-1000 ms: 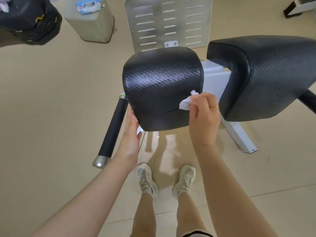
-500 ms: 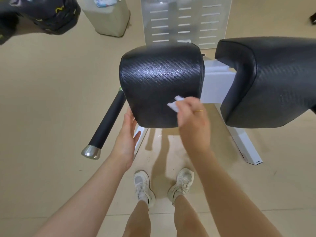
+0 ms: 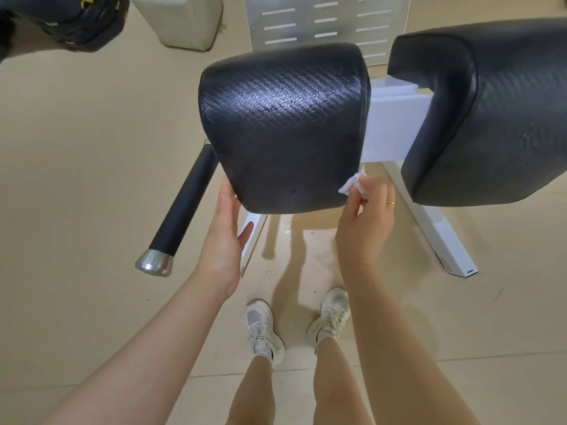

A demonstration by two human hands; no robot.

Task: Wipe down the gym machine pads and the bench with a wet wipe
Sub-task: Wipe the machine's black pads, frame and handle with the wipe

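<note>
Sliding right off the pad face, the wet wipe (image 3: 351, 181) now rubs the left pad (image 3: 283, 130)'s lower right corner, pinched in the right hand (image 3: 366, 222). Left hand (image 3: 227, 228), fingers straight, steadies the opposite edge. This pad looks nearly done; the right pad (image 3: 491, 111) likely follows.

Looks like a gym: black padded machine cushions (image 3: 283, 127) on a white steel frame (image 3: 395, 130), a foam-grip handle bar (image 3: 184, 204), beige tiled floor (image 3: 76, 179).

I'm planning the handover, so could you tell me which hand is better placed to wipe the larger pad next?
Probably the right hand: it already pinches the wet wipe at the near pad's right edge, on the side facing the larger pad. The left hand rests on the near pad's far-left edge.
</note>
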